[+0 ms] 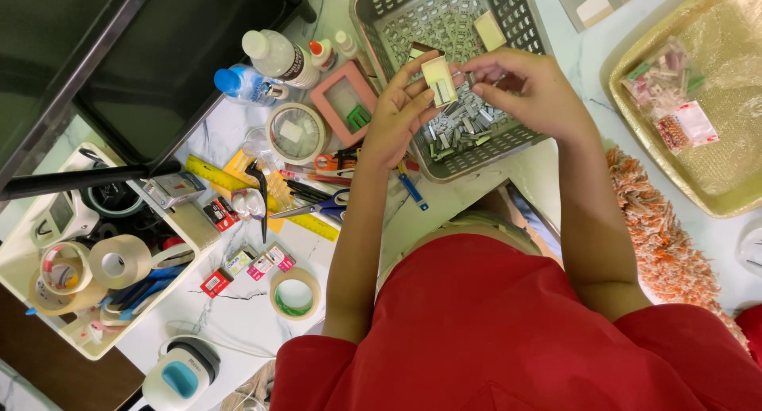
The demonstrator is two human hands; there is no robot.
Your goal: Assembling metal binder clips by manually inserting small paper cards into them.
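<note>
While both hands hover over the grey perforated plastic basket (516, 14), they share one small cream staple box (439, 79). The left hand (401, 117) pinches its lower edge between thumb and fingers, and the right hand (528, 90) pinches its open side with curled fingertips. The box is pale, rectangular cardboard, with a grey strip showing inside.

In the basket lies a loose heap of grey metal staple strips (464, 125) and another cream box (490, 30). Beside the basket's near corner sits a pink square frame (343, 101) on the white marbled tabletop (238, 300). Beyond the basket's far side stands a yellow tray (714, 197) lined with crinkled plastic, holding small packets (671, 90).
</note>
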